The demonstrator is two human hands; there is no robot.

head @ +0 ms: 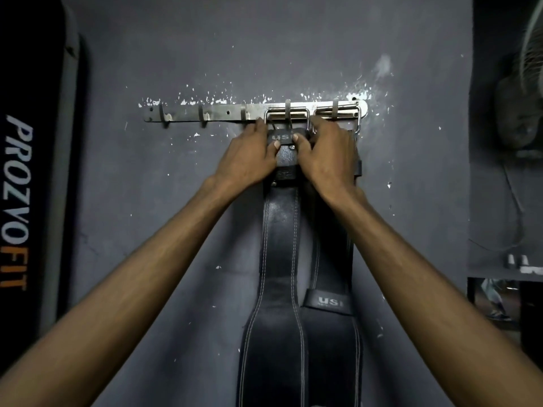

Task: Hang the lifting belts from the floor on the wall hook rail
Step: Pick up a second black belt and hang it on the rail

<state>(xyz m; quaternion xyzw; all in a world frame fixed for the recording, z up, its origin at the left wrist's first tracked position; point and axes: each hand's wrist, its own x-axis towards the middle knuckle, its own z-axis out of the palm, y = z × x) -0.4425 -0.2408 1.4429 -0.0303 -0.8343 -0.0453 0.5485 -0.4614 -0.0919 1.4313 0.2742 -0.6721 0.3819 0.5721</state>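
Left hand (249,154) and right hand (326,154) both pinch the front belt (279,230) top, its buckle (286,114) over a hook on the hook rail (217,111).

Dark grey wall (293,54), paint chipped; fan (526,83) at right.

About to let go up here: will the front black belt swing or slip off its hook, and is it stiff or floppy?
The front belt probably holds its shape: thick stitched leather hanging straight and flat. It looks fairly heavy, so expect a slight swing. Its metal buckle loops over a hook on the rail, so slipping seems unlikely. Both the left hand and right hand grip its top.
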